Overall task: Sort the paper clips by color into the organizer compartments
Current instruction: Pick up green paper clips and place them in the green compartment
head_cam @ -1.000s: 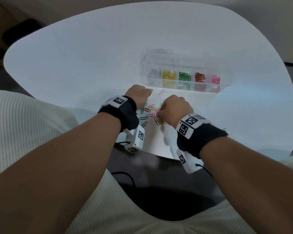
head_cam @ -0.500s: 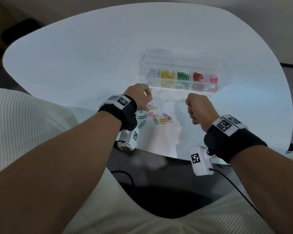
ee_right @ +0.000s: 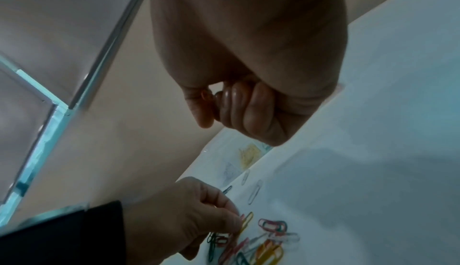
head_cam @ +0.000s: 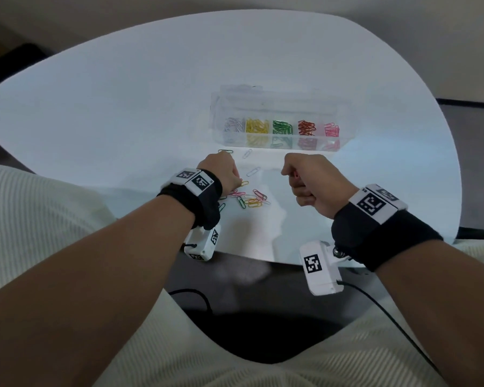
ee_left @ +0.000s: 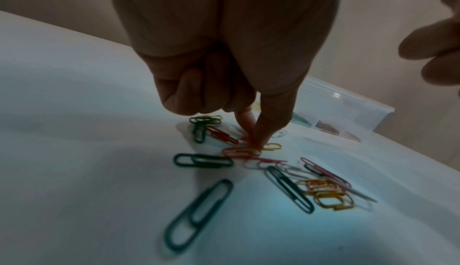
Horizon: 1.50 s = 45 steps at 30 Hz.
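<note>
Soft, even light; the white bench (head_cam: pixel 123 107) glares faintly and bows at the edges. Wrist views are dim and blurred.

both forearms are bare. behind the left grip (head_cam: pixel 221 171) sits a black fabric wristband (head_cam: pixel 196 199) topped by a white plate with two black square code markers. below that band hangs a small white camera box (head_cam: pixel 203 244) with further code markers and a thin black cable. the right grip (head_cam: pixel 310 182) has the same black wristband (head_cam: pixel 375 233), marker plate, white box (head_cam: pixel 320 270) and trailing black cable. the garment (head_cam: pixel 39 219) is cream, ribbed knit.
</note>
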Each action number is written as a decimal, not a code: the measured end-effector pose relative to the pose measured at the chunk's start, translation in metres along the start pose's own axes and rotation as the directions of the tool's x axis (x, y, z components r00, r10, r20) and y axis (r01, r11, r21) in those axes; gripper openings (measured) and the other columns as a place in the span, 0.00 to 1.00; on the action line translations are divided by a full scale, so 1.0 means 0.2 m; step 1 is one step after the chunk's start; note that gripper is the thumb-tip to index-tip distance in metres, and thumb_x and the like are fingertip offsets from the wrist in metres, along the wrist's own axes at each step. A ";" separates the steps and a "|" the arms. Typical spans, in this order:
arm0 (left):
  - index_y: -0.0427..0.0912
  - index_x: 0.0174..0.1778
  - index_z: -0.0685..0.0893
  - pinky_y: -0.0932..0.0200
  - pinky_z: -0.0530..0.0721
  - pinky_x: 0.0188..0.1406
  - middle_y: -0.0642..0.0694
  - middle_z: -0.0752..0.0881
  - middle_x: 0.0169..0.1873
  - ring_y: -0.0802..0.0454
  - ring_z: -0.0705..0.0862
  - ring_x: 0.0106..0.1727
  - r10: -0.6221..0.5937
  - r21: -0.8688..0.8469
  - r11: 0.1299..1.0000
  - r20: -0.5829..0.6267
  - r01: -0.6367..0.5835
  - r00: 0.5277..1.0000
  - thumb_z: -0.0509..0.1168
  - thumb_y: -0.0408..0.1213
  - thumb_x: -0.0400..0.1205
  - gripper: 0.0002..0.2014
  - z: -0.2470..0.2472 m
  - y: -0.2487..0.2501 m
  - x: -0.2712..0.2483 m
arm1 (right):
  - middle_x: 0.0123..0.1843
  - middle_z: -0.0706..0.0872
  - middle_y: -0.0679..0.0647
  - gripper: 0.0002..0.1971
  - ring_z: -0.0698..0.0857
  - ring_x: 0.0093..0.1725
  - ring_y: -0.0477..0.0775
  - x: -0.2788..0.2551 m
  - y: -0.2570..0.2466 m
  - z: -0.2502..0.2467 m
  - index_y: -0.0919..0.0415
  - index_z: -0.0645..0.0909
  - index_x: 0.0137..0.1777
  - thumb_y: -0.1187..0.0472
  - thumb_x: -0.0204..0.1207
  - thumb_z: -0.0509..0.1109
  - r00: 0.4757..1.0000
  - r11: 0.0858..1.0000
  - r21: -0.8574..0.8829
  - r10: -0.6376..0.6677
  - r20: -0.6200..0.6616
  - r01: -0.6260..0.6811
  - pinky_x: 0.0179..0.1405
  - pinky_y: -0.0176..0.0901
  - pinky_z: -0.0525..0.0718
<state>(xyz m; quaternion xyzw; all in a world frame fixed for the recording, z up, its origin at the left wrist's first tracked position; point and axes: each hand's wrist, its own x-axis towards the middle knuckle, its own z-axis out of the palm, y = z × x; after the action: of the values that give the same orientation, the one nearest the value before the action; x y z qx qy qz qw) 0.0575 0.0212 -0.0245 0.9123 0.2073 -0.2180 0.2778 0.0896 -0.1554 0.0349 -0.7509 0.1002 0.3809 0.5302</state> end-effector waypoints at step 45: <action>0.41 0.45 0.85 0.50 0.86 0.50 0.44 0.88 0.43 0.42 0.86 0.47 -0.032 0.102 0.994 -0.063 0.038 0.998 0.66 0.48 0.74 0.14 0.04 -0.01 0.04 | 0.41 0.84 0.54 0.10 0.82 0.43 0.57 0.16 0.17 -0.21 0.56 0.77 0.40 0.52 0.78 0.63 0.970 0.557 -0.830 -0.219 -0.101 0.039 0.41 0.46 0.77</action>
<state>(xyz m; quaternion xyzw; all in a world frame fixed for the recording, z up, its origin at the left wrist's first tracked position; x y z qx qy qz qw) 0.0611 0.0210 -0.0362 0.9279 0.2203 -0.2053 0.2200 0.1118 -0.1981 -0.0046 -0.9492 -0.0931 0.2687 0.1343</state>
